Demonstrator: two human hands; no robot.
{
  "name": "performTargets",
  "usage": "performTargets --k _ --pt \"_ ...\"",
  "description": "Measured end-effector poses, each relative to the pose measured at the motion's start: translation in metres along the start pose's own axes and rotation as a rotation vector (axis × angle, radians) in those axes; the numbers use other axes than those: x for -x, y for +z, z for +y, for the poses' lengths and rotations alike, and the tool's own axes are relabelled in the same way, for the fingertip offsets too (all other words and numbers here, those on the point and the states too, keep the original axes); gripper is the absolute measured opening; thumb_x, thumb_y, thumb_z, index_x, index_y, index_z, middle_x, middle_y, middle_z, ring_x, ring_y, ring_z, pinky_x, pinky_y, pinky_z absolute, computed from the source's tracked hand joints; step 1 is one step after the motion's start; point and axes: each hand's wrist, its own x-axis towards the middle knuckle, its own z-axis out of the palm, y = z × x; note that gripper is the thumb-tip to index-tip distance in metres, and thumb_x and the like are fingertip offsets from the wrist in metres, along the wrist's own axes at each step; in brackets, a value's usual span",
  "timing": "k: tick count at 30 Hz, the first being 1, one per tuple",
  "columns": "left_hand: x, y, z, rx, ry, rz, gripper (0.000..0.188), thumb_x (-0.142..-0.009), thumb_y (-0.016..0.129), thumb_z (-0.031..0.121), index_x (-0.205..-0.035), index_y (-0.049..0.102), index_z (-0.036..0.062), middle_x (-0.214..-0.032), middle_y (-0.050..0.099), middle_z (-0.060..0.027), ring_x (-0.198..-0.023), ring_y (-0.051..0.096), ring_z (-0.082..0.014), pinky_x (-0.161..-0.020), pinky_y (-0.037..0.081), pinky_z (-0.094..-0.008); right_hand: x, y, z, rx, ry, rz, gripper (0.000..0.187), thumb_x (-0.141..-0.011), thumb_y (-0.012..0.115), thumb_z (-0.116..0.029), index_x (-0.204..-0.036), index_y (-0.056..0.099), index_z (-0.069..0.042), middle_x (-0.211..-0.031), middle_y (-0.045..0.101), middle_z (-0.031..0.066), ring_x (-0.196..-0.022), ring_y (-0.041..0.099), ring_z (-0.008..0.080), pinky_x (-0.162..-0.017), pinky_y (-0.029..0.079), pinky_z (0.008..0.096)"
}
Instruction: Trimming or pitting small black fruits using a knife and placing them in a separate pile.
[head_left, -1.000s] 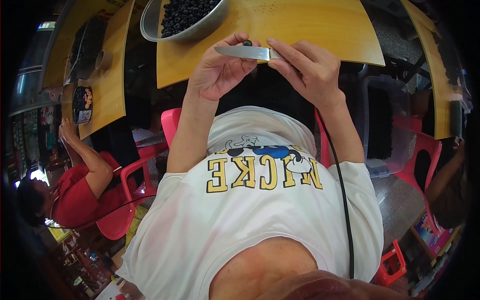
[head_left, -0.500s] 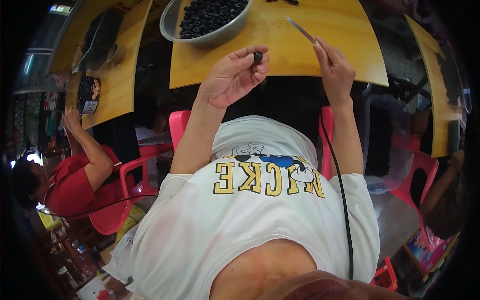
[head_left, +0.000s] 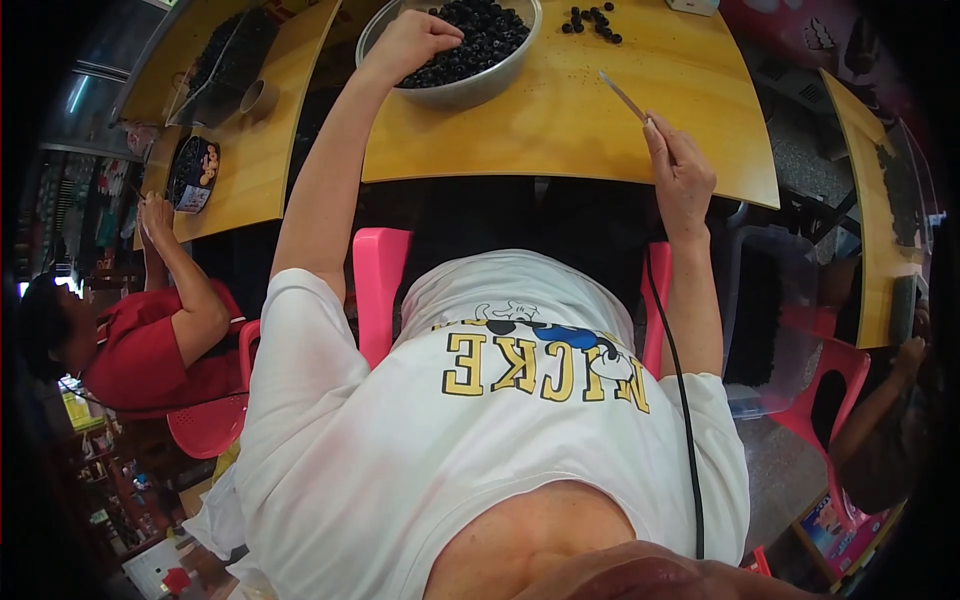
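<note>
My left hand reaches over a translucent plastic bowl at the table's far left, its fingers drawn together at the small dark round pieces heaped inside. Whatever may be between those fingertips is hidden. My right hand grips a slim knife at the right of the table, with the narrow blade pointing away and to the left. The exact kind of the dark pieces cannot be made out; some look hollowed.
Several dark pieces lie loose on the yellow table, right of the bowl. Crumbs dot the wood near the blade. A clear plastic tub stands low on the right. A person in red works at another table on the left.
My left hand has moved from before me, where it held one dark round piece, up and left to the bowl. My right hand keeps the knife and has barely shifted.
</note>
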Motion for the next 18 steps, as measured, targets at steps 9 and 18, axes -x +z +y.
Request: performTargets --k 9,18 --pt "-0.006 0.010 0.005 0.216 0.016 -0.010 0.022 -0.080 0.069 0.014 -0.098 0.071 0.0027 -0.077 0.067 -0.0027 -0.081 0.064 -0.0137 -0.066 0.047 -0.0229 -0.001 -0.002 0.003 -0.027 -0.016 0.029 0.022 -0.089 0.063 -0.019 -0.102 0.069 -0.003 -0.069 0.059 0.0069 -0.059 0.053 0.0110 -0.055 0.042 0.0238" --pt "0.048 0.026 0.044 1.954 -0.107 -0.414 0.016 -0.090 0.054 0.000 -0.104 0.058 -0.0071 -0.103 0.060 -0.0200 -0.103 0.060 -0.0288 -0.083 0.058 -0.0287 0.001 -0.002 0.004 -0.027 0.005 -0.006 0.022 -0.089 0.063 -0.021 -0.102 0.069 -0.003 -0.069 0.059 0.0080 -0.059 0.053 0.0127 -0.055 0.042 0.0250"
